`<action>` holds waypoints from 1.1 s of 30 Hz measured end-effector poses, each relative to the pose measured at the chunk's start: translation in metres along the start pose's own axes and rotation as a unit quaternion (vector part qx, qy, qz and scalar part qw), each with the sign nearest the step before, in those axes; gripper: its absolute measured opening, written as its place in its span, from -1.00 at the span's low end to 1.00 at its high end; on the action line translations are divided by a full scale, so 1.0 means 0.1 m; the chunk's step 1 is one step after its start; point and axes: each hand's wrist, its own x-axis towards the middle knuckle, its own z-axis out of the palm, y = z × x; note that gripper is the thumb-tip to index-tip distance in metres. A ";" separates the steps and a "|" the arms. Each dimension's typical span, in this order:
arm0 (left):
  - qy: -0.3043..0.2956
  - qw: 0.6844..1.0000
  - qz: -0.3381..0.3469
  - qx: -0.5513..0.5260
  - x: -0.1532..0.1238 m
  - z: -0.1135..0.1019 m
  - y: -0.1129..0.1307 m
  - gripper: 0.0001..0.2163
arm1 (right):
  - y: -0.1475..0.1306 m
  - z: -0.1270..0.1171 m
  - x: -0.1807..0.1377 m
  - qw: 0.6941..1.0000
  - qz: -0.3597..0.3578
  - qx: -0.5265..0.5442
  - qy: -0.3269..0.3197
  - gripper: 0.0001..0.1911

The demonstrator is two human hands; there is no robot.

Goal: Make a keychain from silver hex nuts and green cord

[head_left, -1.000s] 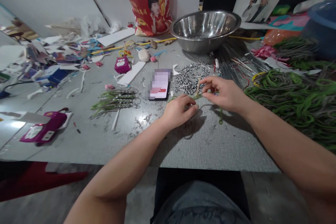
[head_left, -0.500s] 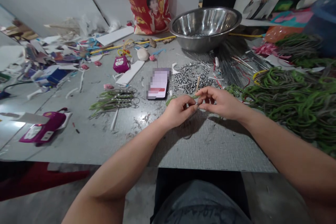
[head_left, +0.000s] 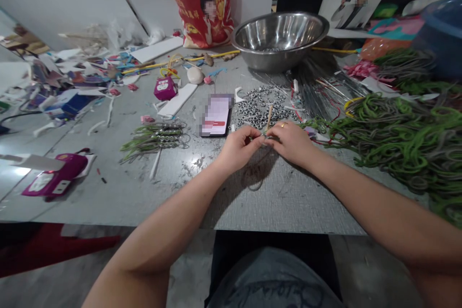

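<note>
Grey table (head_left: 173, 207): left hand (head_left: 241, 148), right hand (head_left: 294, 142) fingertips together, pinching a small piece (head_left: 265, 137); silver beads (head_left: 249, 111) at 12 o'clock could scatter if bumped.

the left hand (head_left: 238, 148) and right hand (head_left: 292, 143), both curled, pinch close together.

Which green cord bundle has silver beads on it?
The small bundle left of the phone: silver beads line its right end. None show on the big pile at right.
</note>
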 end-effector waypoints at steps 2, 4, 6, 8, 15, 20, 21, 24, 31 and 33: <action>-0.001 1.000 -0.004 -0.009 0.00 0.00 0.00 -0.89 | -0.03 0.01 0.02 1.000 0.010 -0.014 -0.019 -0.87; -0.002 1.000 -0.005 -0.013 0.01 0.00 0.00 -0.89 | -0.06 0.00 0.03 0.999 0.018 -0.024 -0.043 -0.89; -0.002 1.000 -0.002 -0.009 0.01 0.00 -0.01 -0.90 | -0.09 -0.01 0.03 0.997 0.028 -0.032 -0.061 -0.90; 0.000 1.000 0.000 0.008 0.01 0.00 -0.01 -0.90 | -0.11 -0.03 0.03 0.996 0.034 -0.040 -0.065 -0.88; -0.007 0.977 0.024 0.211 0.02 -0.06 -0.02 -0.91 | -0.01 -0.02 0.02 0.997 0.009 -0.071 -0.032 -0.80; -0.074 0.947 0.039 0.311 0.02 -0.04 -0.04 -0.85 | 0.13 -0.07 0.05 0.996 0.030 -0.079 0.009 -0.77; -0.088 0.942 0.036 0.322 0.02 -0.04 -0.04 -0.84 | 0.17 -0.09 0.06 0.996 0.038 -0.085 0.014 -0.77; -0.114 0.932 0.031 0.343 0.02 -0.04 -0.03 -0.84 | 0.24 -0.15 0.06 0.994 0.062 -0.087 0.026 -0.79; -0.092 0.934 -0.010 0.346 0.01 -0.04 -0.01 -0.90 | 0.11 -0.16 0.02 0.998 0.041 -0.040 -0.027 -0.85; -0.078 0.937 -0.017 0.341 0.02 -0.04 -0.02 -0.94 | 0.04 -0.13 0.01 0.997 0.033 -0.045 -0.061 -0.86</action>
